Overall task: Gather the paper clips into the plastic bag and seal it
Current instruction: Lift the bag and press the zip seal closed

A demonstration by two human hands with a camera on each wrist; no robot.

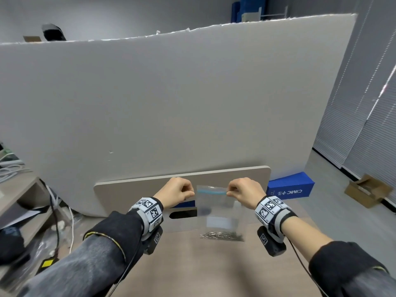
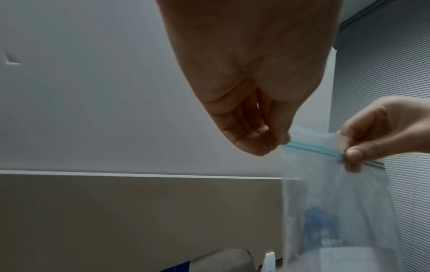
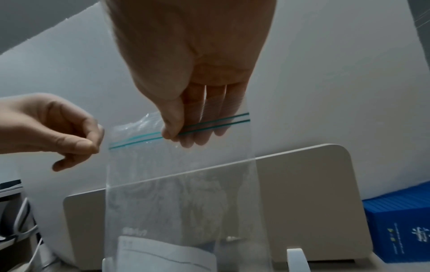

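A clear plastic bag (image 1: 216, 209) with a blue zip strip (image 1: 211, 191) hangs above the table, and several silver paper clips (image 1: 220, 235) lie heaped in its bottom. My left hand (image 1: 188, 192) has curled fingers, its thumb and forefinger pinching the strip's left end (image 2: 286, 145). My right hand (image 1: 230, 191) pinches the strip further right, with the thumb in front and the fingers behind the film. In the right wrist view the bag (image 3: 181, 174) shows a white label low down, with the right hand (image 3: 173, 135) on the strip and the left hand (image 3: 96, 143) at its left edge.
A brown table (image 1: 192, 264) lies below the bag. A beige board (image 1: 139, 189) stands upright at its far edge, and a tall white panel (image 1: 171, 103) rises behind it. A blue box (image 1: 291, 187) sits right, a cardboard box (image 1: 366, 189) on the floor, and cables and shelves (image 1: 21, 189) left.
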